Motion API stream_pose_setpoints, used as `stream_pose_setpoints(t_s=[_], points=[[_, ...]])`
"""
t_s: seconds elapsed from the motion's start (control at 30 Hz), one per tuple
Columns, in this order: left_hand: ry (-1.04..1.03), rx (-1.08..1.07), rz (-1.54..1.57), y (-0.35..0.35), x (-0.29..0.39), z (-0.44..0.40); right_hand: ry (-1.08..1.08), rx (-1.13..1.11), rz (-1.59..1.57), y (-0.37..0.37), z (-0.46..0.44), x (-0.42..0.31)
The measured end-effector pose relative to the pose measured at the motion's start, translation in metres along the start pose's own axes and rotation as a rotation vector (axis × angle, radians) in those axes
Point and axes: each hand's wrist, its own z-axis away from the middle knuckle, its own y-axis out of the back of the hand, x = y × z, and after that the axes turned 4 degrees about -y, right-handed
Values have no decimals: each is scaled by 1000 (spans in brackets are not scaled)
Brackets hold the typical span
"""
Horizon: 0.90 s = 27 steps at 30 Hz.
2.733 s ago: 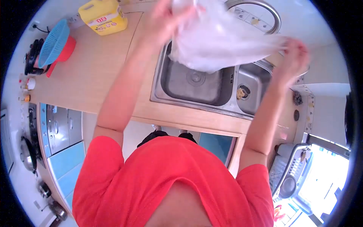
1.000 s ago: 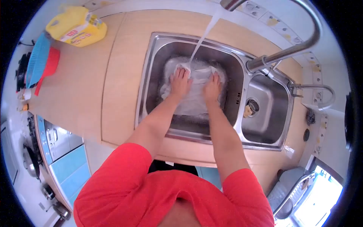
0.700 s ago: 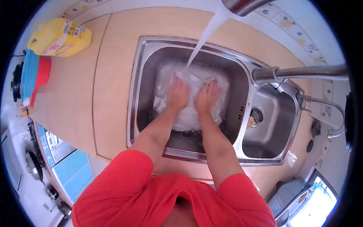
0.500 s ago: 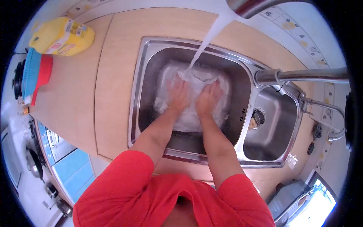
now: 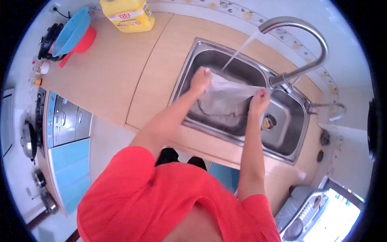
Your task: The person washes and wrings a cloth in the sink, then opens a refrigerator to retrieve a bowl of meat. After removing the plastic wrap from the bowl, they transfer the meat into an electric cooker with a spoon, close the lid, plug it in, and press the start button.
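A thin, wet white cloth [image 5: 229, 90] is stretched between my two hands above the large basin of the steel sink [image 5: 187, 76]. My left hand [image 5: 200, 80] is closed on its upper left corner. Its other upper corner is pinched in my right hand [image 5: 259, 101], over the divider between the two basins. The cloth's lower part hangs down into the basin, and its exact lower edge is hard to make out. Behind the cloth, water [image 5: 240, 51] runs from the curved faucet [image 5: 310, 24] into the large basin.
The small basin [image 5: 284, 121] at the right has a strainer with yellowish scraps. A yellow jug [image 5: 131, 18], a blue colander [image 5: 72, 34] and a red pan [image 5: 86, 40] stand on the left counter [image 5: 109, 72]. A dish rack [image 5: 300, 218] sits at lower right.
Both hands were flat on the cloth in the basin; now they grip its corners and have lifted it, spread out. The camera view has shifted, showing more of the faucet.
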Motion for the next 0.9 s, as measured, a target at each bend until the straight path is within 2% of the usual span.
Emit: stream_pose_setpoints(t_s=[0.07,0.1,0.17,0.33,0.4,0.5,0.6,0.7,0.77,0.8,0.87,0.9], points=[[18,-186,245,53,45,1,-52,-32,-195,53,-2,-49],[61,-265,396,78,81,3,25,-32,-292,69,-16,-55],[34,-265,562,113,143,14,32,-125,-363,116,-28,-112],[-366,-436,740,176,265,55,340,-81,-542,200,-51,-235],[-465,-448,785,193,294,70,266,-72,-592,232,-39,-284],[-568,-435,845,206,310,86,491,48,-600,249,-37,-305],[-580,-412,886,201,304,87,543,177,-499,243,-15,-302],[-433,-382,857,170,265,71,377,98,-384,216,-11,-258],[-232,-371,766,133,215,53,306,27,-218,174,-12,-208],[-138,-375,688,110,184,43,362,-5,-48,147,-16,-176],[-54,-412,469,62,110,23,182,-220,56,91,-15,-118],[-153,-375,411,36,69,14,346,-184,111,50,-22,-62]])
